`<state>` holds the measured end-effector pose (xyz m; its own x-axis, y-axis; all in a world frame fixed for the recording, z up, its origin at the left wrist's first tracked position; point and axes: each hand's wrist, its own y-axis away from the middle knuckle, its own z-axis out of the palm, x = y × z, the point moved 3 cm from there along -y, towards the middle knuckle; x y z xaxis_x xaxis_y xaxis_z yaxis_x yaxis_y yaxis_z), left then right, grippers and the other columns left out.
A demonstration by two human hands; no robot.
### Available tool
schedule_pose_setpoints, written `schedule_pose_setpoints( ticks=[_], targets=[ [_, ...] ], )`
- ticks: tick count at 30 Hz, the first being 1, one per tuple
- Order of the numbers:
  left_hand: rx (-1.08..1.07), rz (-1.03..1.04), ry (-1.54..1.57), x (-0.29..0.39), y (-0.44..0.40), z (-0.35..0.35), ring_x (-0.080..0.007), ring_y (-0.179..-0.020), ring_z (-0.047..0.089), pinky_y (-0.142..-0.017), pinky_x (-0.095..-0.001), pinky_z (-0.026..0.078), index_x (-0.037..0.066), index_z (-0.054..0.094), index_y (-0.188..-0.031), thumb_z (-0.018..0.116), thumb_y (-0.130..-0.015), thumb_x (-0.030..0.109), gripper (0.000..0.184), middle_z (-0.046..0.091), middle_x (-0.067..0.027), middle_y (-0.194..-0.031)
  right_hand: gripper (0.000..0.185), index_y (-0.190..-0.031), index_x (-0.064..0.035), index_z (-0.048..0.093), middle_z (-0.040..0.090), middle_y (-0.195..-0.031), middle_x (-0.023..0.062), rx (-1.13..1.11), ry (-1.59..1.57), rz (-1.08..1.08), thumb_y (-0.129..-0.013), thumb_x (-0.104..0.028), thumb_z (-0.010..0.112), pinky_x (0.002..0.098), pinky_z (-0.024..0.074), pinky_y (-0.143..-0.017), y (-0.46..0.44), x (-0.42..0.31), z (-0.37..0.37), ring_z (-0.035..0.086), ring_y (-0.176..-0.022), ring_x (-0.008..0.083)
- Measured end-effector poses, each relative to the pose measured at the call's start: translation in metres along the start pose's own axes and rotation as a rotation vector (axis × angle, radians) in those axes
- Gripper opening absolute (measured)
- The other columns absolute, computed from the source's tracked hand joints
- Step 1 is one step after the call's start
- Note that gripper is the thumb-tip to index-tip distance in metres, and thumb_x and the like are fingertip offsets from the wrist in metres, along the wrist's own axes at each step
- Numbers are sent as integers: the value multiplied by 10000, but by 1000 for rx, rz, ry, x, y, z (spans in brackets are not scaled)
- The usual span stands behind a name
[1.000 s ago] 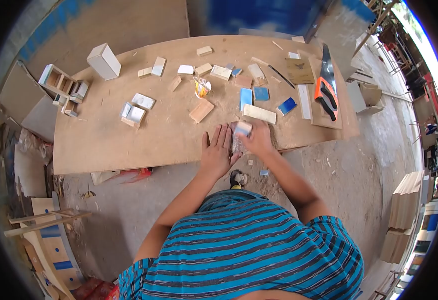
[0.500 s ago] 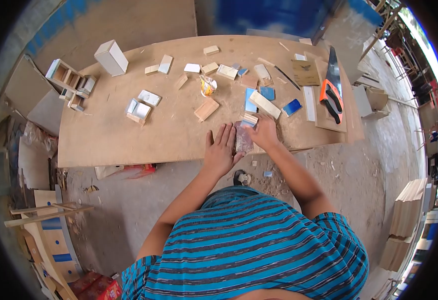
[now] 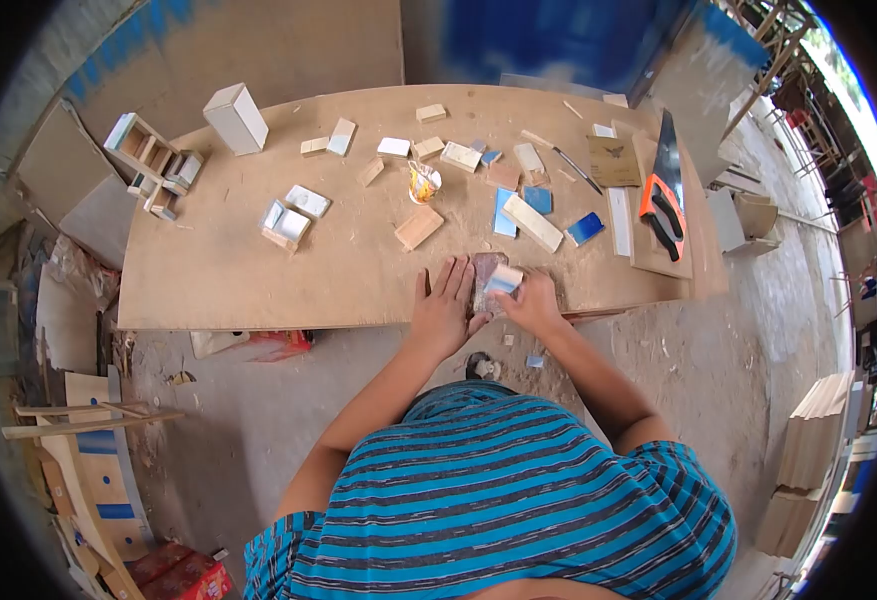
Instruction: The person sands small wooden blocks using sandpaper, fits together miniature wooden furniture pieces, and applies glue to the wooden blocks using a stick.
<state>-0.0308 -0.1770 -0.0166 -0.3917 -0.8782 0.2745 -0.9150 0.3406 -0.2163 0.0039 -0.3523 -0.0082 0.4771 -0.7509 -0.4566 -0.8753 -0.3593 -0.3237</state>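
My left hand (image 3: 444, 305) lies flat near the table's front edge, fingers stretched out, its thumb side against a worn, purplish-brown sheet that looks like sandpaper (image 3: 487, 266). My right hand (image 3: 536, 302) grips a small wood block (image 3: 503, 280) with a pale, bluish face and presses it on that sheet. The block is slightly blurred, and its far side is hidden by my fingers. Just beyond the right hand rests a longer pale wood block (image 3: 532, 222), beside a blue-faced piece (image 3: 505, 214). A tan wood block (image 3: 419, 228) lies ahead of my left hand.
An orange-handled handsaw (image 3: 666, 190) lies on a board at the right. Near it are a brown sheet (image 3: 613, 161) and a thin dark tool (image 3: 578, 170). A printed cup (image 3: 424, 183) stands mid-table. A white box (image 3: 237, 119) and a small wooden frame (image 3: 148, 160) occupy the left.
My right hand has drawn the small wood block toward my body along the sheet. My left hand stays flat in place; the view has shifted slightly.
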Motion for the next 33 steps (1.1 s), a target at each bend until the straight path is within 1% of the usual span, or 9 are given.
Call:
schedule_pose_setpoints(
  ticks=[3,7,8,11,21,24,27,30,33],
  targets=[
    [21,0,-7,2,4,6,-262,-1424,304,-1116,-587,197,7,383,-1440,620,-819,537,850,350,-131,-1527,394,-850,-7,664,655,-872,224,-44,81,27,-716,-369,740,481,485,-772,-10,8,2,623,-802,396],
    [46,12,-21,2,3,6,-270,-1420,312,-1111,-592,202,-4,390,-1430,595,-832,545,837,357,-141,-1521,426,-914,15,649,656,-937,263,-45,11,383,-719,-352,748,480,505,-750,-38,25,-13,632,-870,412],
    [53,17,-24,1,3,6,-273,-1417,316,-1109,-594,203,-8,393,-1427,589,-835,545,834,361,-146,-1518,425,-975,15,635,658,-972,266,-131,-51,413,-721,-307,746,463,502,-805,-40,26,-19,632,-935,404],
    [128,43,1,-1,6,10,-282,-1407,332,-1105,-603,204,-22,400,-1415,584,-834,542,830,382,-163,-1501,437,-1031,6,620,661,-985,254,-347,-237,312,-722,-283,732,453,494,-834,-37,23,-31,626,-973,399],
    [124,27,-3,-1,7,10,-291,-1404,332,-1099,-603,211,-14,408,-1408,554,-855,542,798,387,-151,-1495,282,-887,-93,686,678,-924,161,-473,369,103,-666,-265,721,456,511,-772,-60,-38,-78,650,-921,338],
    [125,26,2,0,8,10,-292,-1403,330,-1099,-605,209,-14,403,-1411,554,-853,547,805,388,-149,-1493,250,-834,-95,691,678,-892,158,-401,268,67,-661,-272,723,464,512,-753,-61,-40,-57,649,-894,339],
    [126,26,11,-1,7,7,-293,-1400,333,-1096,-608,212,-12,399,-1413,553,-850,557,816,390,-148,-1490,231,-835,-95,692,668,-831,156,-144,131,97,-680,-263,722,449,515,-706,-45,-33,-38,652,-811,348],
    [148,31,24,-2,8,10,-291,-1400,334,-1092,-610,216,-10,397,-1416,552,-846,566,825,386,-145,-1494,240,-827,-62,686,657,-779,160,-160,-103,166,-705,-264,731,433,513,-651,-32,-26,-29,646,-723,363],
    [132,22,22,-2,7,9,-285,-1407,325,-1092,-608,215,-3,392,-1424,551,-845,571,831,379,-140,-1500,292,-810,-20,671,647,-735,169,-114,-20,143,-720,-286,750,425,512,-624,-24,-18,-19,641,-678,374]
  ],
)
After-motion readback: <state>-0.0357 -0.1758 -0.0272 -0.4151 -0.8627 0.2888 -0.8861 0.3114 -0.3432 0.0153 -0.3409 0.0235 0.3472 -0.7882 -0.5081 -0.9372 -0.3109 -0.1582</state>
